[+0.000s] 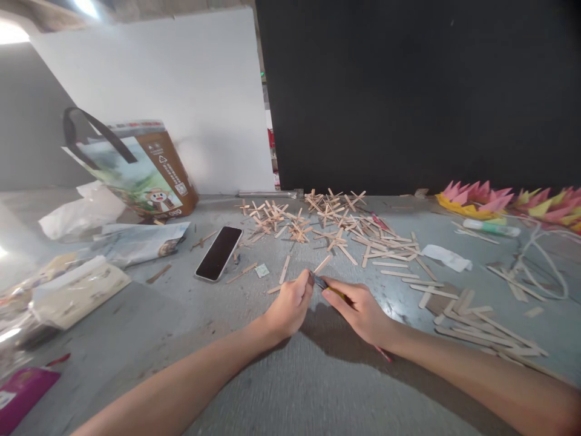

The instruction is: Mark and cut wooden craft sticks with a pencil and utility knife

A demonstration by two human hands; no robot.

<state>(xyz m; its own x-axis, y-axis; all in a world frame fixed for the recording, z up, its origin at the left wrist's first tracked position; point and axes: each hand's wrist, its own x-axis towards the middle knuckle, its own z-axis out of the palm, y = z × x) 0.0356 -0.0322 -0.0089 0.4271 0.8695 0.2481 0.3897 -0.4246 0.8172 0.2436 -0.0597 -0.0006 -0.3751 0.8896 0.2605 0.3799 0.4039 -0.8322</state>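
My left hand (pixel 293 303) is closed, its thumb and fingers pinched together above the grey table. A pale wooden craft stick (pixel 322 264) juts out just past its fingertips; the gripped end is hidden. My right hand (pixel 361 306) wraps round a hand tool with a dark grey head (pixel 320 282) and a yellow handle, the head touching or nearly touching the left fingertips. The tool's exact kind is hidden by the fingers. A thin red tip (pixel 385 355) shows below the right wrist. Loose craft sticks (pixel 285 269) lie just beyond my left hand.
Crossed-stick pieces (pixel 297 227) pile up at the back; loose sticks (pixel 490 330) spread to the right. A phone (pixel 219 253), a printed bag (pixel 149 169) and plastic packets (pixel 82 290) lie left. At right are a glue stick (pixel 492 227), a white cord (pixel 551 293) and pink-yellow paper crowns (pixel 474 200).
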